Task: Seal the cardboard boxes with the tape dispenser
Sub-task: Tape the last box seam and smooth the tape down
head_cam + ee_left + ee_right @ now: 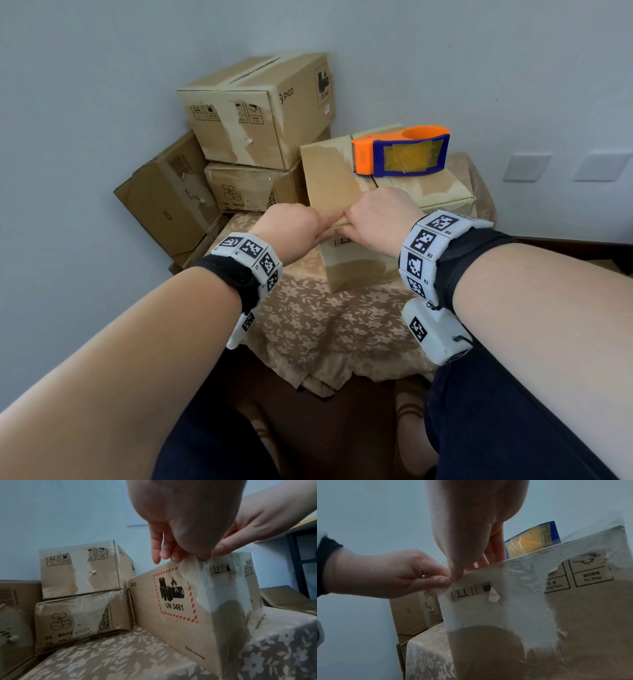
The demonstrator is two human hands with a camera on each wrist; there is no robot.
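Observation:
A worn cardboard box stands on the table with a floral cloth. Shiny clear tape lies over its near left corner. An orange and blue tape dispenser rests on the box's far top, and its blue side peeks over the edge. My left hand pinches the near top edge by the corner between thumb and curled fingers. My right hand grips the same edge right beside it, thumb on the front face and fingers over the top. The two hands touch.
Three more cardboard boxes are piled against the wall at the back left: a PICO box on a cherry-printed one, and a tilted SCP box. Wall plates sit at the right. My legs are below the table's front.

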